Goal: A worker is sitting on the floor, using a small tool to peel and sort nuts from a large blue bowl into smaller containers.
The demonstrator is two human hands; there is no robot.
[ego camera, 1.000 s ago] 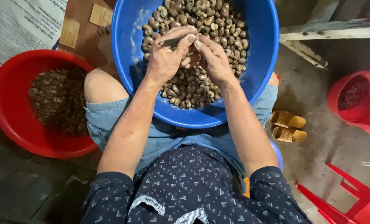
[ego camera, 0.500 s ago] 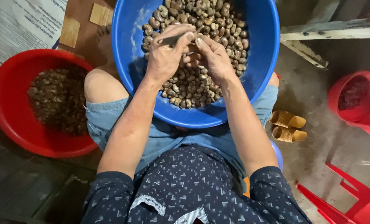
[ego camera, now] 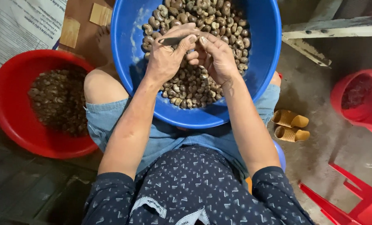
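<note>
A big blue basin (ego camera: 261, 62) rests on my lap, heaped with brown cashew nuts (ego camera: 194, 89). Both hands work over the pile, touching each other. My left hand (ego camera: 167, 56) grips a small dark metal blade (ego camera: 172, 40) between thumb and fingers. My right hand (ego camera: 213, 56) is closed around a single nut pressed against the left fingers; the nut itself is mostly hidden by the fingers.
A red basin (ego camera: 11, 121) with dark shell scraps sits on the floor at my left. Yellow woven sandals (ego camera: 290, 127) lie at the right. A smaller red bowl (ego camera: 354, 96) and red plastic stool parts (ego camera: 348, 200) stand further right. Paper sheets (ego camera: 19, 25) lie upper left.
The hands have shifted only slightly over the pile, fingers working the nut against the blade. The basins have not moved.
</note>
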